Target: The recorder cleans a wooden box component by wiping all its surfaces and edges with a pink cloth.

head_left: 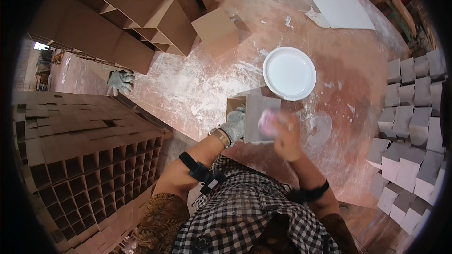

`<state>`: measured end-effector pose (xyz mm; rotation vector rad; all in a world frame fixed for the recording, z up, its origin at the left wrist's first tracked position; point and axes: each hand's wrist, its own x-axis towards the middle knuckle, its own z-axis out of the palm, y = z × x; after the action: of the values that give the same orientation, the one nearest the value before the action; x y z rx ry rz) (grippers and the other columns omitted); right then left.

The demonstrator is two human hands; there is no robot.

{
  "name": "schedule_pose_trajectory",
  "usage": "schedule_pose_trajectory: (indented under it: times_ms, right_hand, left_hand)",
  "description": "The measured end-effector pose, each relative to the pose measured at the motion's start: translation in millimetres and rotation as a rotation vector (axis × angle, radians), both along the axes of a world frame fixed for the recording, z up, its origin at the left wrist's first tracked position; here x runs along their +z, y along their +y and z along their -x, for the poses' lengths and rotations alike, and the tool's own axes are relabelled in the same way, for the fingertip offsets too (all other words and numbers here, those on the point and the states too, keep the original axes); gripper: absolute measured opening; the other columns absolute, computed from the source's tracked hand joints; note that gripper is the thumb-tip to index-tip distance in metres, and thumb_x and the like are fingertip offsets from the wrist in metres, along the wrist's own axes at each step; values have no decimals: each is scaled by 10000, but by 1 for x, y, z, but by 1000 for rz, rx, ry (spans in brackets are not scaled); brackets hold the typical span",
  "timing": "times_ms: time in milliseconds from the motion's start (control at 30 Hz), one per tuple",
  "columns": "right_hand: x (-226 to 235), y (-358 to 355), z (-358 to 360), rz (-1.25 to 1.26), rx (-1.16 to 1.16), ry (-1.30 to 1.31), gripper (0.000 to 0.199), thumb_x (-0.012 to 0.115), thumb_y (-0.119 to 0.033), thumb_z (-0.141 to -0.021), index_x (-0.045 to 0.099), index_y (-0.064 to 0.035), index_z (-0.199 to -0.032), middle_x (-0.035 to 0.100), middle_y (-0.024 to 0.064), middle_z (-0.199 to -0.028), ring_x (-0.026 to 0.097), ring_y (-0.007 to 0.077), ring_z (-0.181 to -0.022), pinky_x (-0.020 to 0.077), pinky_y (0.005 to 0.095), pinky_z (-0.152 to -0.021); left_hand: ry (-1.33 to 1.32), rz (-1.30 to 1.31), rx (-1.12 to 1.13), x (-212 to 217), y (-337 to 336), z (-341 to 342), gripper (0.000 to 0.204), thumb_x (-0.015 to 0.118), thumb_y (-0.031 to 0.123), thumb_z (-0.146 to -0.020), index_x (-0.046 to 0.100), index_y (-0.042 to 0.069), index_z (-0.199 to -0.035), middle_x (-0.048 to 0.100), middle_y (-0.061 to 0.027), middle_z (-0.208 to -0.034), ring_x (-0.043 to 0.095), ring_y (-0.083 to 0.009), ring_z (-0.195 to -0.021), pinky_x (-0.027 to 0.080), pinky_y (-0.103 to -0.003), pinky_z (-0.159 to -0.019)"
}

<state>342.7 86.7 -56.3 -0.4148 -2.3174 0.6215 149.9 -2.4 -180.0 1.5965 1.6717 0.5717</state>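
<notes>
My left hand (234, 123), in a grey work glove, reaches into the open end of a small cardboard box (262, 108) and steadies it; its fingers are partly hidden inside. The box's upper face looks greyish white. Over that face my bare right hand (287, 136) grips a pink sponge-like pad (268, 123), blurred by motion. Whether the pad touches the face I cannot tell. Just beyond the box stands a round white tub (266, 83) holding white liquid.
Brown open boxes (172, 28) are stacked at the far left, and a dense stack (94, 162) fills the near left. White-coated boxes (414, 117) stand in rows at right. A grey glove (121, 82) lies at the table's left edge, a white sheet (343, 10) at the far right.
</notes>
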Motion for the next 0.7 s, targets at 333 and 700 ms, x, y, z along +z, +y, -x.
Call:
schedule_pose_trajectory:
  times_ms: [333,700]
  right_hand:
    - [3,39,51,81,-74,93,335,548,8,-651,648,-115,-945,602,60,-1058,549,272,-881,406,407,-746]
    - [6,13,34,-11,160,38,288,516,-33,-781,617,-62,-1050,617,130,-1013,575,271,-907,437,415,-795]
  left_hand:
    - [-383,171,163,15,12,-17,418,507,320,-896,513,74,-1234,529,-175,-1223,523,-274,-1114,422,-353,-936]
    - [-461,179,246,-23,4,-22,421,519,315,-881,511,49,-1207,513,-178,-1224,519,-293,-1100,419,-381,-929]
